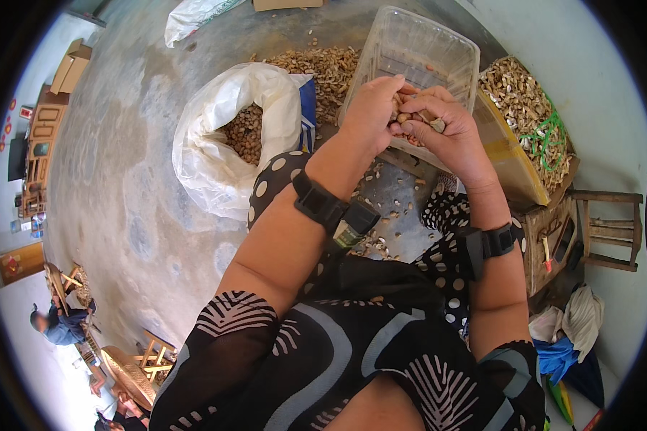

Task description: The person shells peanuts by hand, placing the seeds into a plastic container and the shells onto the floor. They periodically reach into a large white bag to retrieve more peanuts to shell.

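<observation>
Over a clear plastic bin [428,48], both hands meet with several peanuts [404,116] between them. My left hand [369,110] is curled around the near side of the handful, its fingers partly hidden. My right hand [450,124] pinches at the nuts with thumb and fingers, and a pale piece of shell [437,125] shows by its fingers. Reddish shelled kernels [414,141] lie in the bin just below the hands. To the left stands a white woven sack [194,156] with its mouth rolled back, full of brown peanuts [246,134].
A heap of peanut shells [329,64] covers the floor behind the sack. On the right, a cardboard box [504,151] holds more shells and green string [552,140]. A wooden chair [609,231] is by the wall. People [67,326] sit at far left.
</observation>
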{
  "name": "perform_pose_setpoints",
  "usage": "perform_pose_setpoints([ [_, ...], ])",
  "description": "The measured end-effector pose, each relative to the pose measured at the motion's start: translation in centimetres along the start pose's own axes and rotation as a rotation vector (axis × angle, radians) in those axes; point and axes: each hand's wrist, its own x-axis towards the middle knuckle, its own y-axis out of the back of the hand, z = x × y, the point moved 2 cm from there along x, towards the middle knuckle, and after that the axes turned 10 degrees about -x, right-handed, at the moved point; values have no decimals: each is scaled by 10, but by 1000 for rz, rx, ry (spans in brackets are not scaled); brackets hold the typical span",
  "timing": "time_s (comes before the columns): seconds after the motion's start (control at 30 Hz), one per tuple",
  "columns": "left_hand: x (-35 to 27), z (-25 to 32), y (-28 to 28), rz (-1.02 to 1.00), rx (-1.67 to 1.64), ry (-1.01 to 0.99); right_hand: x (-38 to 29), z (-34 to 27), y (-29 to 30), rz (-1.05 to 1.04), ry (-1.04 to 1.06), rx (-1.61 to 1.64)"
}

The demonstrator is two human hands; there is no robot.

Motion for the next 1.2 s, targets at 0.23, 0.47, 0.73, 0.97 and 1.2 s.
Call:
perform_pose_setpoints([
  [0.23,-4,2,-1,-89,-59,103,-4,3,9,57,-419,305],
  [0.47,-7,7,-6,-150,-17,55,-1,3,13,148,-282,125],
  [0.73,-10,8,-11,-175,41,-24,-1,7,13,157,-371,294],
  [0.97,-10,4,-10,-177,-5,-40,-5,17,4,261,-466,621],
  [1.2,-11,9,-15,-170,153,-45,-3,18,6,316,-447,636],
])
